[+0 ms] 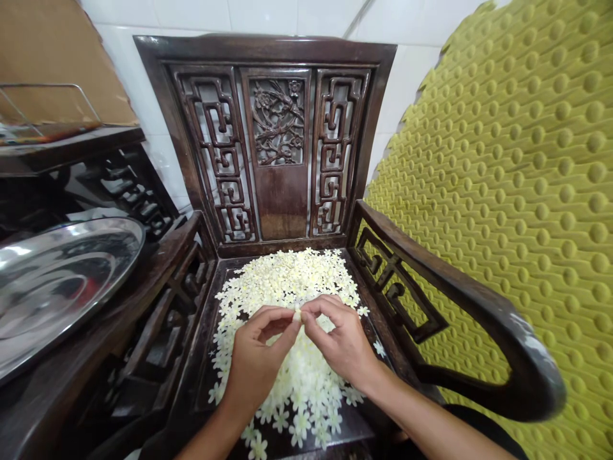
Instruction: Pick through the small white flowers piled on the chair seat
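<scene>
A thick layer of pale yellow-white flowers (282, 275) covers much of the seat of a dark carved wooden chair (282, 198). Above the middle of this layer my left hand (262, 348) and my right hand (339, 333) meet at the fingertips. Pinched between both thumbs and index fingers is a small pale flower (297, 313). Only a little of it shows, as the fingertips cover the rest. Both hands are closed on it, and the other fingers curl inward.
A round shiny metal tray (108, 249) rests at the left, by the chair's left armrest (158, 271). The right armrest (460, 300) curves forward. Beyond it stands a yellow-green textured mat (522, 191). Brown cardboard (62, 57) leans at the upper left, and white tiles (268, 16) line the wall.
</scene>
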The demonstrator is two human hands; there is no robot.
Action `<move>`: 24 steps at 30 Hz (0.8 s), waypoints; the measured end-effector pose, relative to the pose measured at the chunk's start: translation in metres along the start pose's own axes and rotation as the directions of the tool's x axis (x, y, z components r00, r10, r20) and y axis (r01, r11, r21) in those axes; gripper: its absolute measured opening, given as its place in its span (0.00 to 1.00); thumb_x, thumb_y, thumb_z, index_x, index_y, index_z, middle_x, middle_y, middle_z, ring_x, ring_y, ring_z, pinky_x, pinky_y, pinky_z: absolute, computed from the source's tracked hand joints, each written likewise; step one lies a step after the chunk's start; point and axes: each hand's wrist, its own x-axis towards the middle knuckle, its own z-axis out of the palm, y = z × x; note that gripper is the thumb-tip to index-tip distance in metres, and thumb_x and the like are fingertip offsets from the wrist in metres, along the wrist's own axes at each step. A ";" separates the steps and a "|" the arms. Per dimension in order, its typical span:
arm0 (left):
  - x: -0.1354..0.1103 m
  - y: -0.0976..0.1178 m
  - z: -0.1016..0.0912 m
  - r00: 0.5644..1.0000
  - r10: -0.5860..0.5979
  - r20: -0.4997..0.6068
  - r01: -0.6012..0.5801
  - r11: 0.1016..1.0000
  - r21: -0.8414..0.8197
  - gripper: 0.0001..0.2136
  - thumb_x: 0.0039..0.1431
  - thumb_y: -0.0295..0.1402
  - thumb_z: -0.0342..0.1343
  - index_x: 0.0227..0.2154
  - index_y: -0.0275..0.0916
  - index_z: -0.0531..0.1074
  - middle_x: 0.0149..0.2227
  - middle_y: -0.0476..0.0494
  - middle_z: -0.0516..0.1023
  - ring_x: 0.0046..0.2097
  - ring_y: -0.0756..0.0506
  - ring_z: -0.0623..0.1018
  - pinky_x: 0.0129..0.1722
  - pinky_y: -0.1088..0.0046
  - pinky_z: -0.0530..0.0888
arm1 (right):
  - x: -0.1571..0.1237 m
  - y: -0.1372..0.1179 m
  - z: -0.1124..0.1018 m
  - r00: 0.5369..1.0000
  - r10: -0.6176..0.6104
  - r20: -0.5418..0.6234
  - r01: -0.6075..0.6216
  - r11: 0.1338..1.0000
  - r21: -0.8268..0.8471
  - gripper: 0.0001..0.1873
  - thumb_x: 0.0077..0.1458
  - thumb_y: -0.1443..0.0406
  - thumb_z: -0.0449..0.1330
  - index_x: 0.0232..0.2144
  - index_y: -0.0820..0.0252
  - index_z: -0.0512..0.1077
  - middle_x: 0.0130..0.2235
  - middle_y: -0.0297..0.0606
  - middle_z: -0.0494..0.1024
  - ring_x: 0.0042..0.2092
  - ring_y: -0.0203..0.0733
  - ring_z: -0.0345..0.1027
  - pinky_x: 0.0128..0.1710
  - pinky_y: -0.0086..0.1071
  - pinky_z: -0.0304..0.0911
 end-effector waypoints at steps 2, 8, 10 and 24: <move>-0.001 0.002 0.001 1.000 0.001 -0.004 0.000 1.000 0.016 0.03 0.55 0.30 0.64 0.32 0.39 0.79 0.34 0.46 0.79 0.37 0.47 0.79 0.40 0.75 0.77 | 0.000 -0.001 -0.001 1.000 -0.014 0.001 0.014 1.000 -0.012 0.06 0.62 0.68 0.58 0.32 0.56 0.74 0.31 0.35 0.77 0.36 0.42 0.69 0.40 0.36 0.60; -0.003 0.002 0.002 1.000 0.009 -0.010 -0.008 0.995 0.104 0.03 0.56 0.30 0.62 0.34 0.39 0.78 0.35 0.45 0.81 0.37 0.46 0.80 0.40 0.74 0.77 | 0.000 -0.004 -0.001 0.996 -0.087 0.017 0.088 0.991 -0.102 0.07 0.62 0.69 0.57 0.31 0.57 0.72 0.28 0.33 0.75 0.34 0.40 0.67 0.40 0.37 0.57; -0.004 0.000 0.001 1.000 0.009 -0.006 -0.008 0.989 0.149 0.03 0.56 0.30 0.62 0.33 0.39 0.78 0.34 0.46 0.81 0.36 0.46 0.81 0.39 0.73 0.77 | -0.001 -0.004 0.000 0.991 -0.127 0.040 0.132 0.980 -0.150 0.06 0.62 0.69 0.57 0.32 0.57 0.71 0.28 0.33 0.74 0.32 0.40 0.66 0.42 0.37 0.56; -0.001 0.000 -0.008 0.998 0.034 0.050 -0.046 0.967 0.250 0.06 0.62 0.34 0.58 0.32 0.40 0.78 0.29 0.47 0.79 0.33 0.46 0.78 0.35 0.73 0.73 | 0.000 -0.009 -0.003 0.994 -0.082 0.070 0.086 0.995 -0.058 0.05 0.65 0.66 0.56 0.38 0.56 0.73 0.35 0.37 0.78 0.39 0.42 0.69 0.44 0.39 0.60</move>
